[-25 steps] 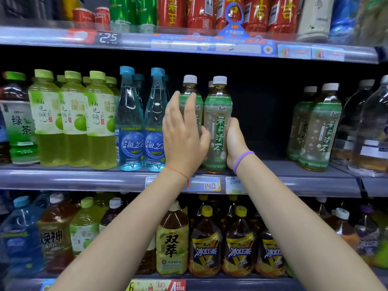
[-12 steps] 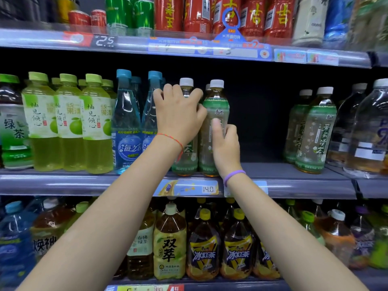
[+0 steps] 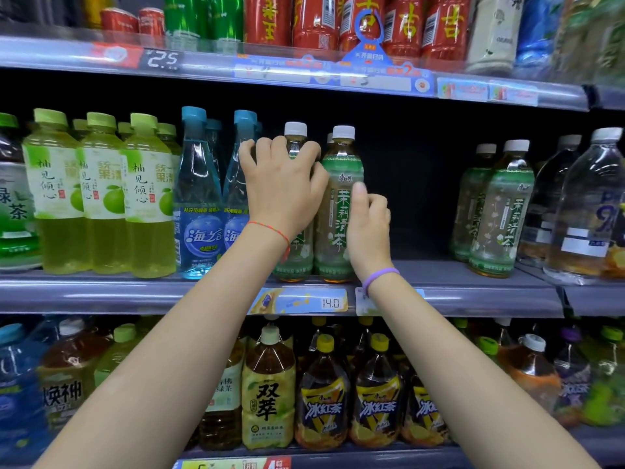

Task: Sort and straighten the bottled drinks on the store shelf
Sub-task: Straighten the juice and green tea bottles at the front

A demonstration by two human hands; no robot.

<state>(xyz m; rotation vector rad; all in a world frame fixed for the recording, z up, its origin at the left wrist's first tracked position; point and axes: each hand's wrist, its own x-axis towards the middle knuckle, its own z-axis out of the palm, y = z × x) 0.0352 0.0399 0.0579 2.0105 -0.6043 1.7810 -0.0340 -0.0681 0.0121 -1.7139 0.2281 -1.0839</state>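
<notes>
Two white-capped jasmine tea bottles stand side by side at the front of the middle shelf [image 3: 135,292]. My left hand [image 3: 284,191] grips the left bottle [image 3: 295,130] around its shoulder, fingers curled over it and hiding most of its label. My right hand [image 3: 370,228] holds the right bottle [image 3: 338,170] from its right side, thumb on the label and fingers curled. That bottle is upright with its green label facing front.
Blue-capped water bottles [image 3: 198,198] and yellow-green drinks [image 3: 101,198] stand to the left. A dark gap lies right of my hands, then two more jasmine tea bottles [image 3: 500,211] and big clear bottles [image 3: 588,211]. Red cans [image 3: 311,18] line the upper shelf and iced tea bottles [image 3: 324,401] the lower.
My left hand went from spread fingers to a grip over the left bottle. My right hand turned the right bottle, so its label faces front again.
</notes>
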